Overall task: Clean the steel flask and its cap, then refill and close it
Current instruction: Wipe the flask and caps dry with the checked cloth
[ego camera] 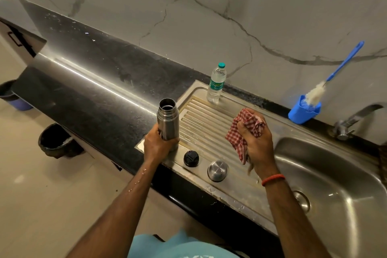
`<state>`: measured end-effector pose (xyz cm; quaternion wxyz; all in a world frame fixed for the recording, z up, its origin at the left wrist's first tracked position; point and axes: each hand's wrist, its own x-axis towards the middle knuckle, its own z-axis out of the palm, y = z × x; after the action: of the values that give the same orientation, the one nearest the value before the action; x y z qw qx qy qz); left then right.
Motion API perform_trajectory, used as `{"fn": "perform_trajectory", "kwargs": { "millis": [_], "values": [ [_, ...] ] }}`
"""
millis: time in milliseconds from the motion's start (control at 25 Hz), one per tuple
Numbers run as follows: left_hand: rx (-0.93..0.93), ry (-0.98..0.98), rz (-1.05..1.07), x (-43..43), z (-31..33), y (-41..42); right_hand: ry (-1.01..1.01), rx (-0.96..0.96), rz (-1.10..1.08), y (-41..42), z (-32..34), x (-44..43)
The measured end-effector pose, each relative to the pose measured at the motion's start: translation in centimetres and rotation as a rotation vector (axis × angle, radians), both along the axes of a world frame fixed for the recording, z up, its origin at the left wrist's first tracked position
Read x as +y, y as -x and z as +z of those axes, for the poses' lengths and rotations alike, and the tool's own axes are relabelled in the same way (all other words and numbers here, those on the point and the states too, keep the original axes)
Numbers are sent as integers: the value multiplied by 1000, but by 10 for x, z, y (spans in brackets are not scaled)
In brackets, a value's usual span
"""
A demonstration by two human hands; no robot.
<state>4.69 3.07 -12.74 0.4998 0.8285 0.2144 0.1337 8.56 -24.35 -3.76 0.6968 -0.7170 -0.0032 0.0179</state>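
Your left hand (158, 142) grips the open flask (168, 121), right hand (254, 140) bunches the checked cloth (244, 132); wet steel could slip and topple.

A pale marble wall (209, 6) with grey veins fills the scene from 10 to 2 o'clock. Below it a black speckled worktop (100, 81) runs diagonally, a bright streak of light glinting along its front edge. Cream floor tiles (41, 205) spread toward 8 o'clock, where two dark bins (57, 141) stand beside the worktop's base.
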Motion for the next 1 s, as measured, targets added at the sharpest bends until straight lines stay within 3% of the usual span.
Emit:
{"fn": "perform_trajectory", "kwargs": {
  "millis": [280, 440, 560, 760, 1000],
  "values": [
    [13, -26, 87, 0, -14, -1, 23, -17, 15, 4, -6, 1],
    [-246, -106, 164, -5, -29, 17, 34, -40, 19, 6, -8, 4],
    [-332, -184, 43, -10, -37, 29, 56, -26, 6, 6, -16, 3],
    [-101, -386, -397, -20, -45, 37, 43, 10, -1, 7, -22, 3],
    [76, -457, -513, -34, -34, 18, 35, 12, 2, 7, -23, 1]
  ]
}}
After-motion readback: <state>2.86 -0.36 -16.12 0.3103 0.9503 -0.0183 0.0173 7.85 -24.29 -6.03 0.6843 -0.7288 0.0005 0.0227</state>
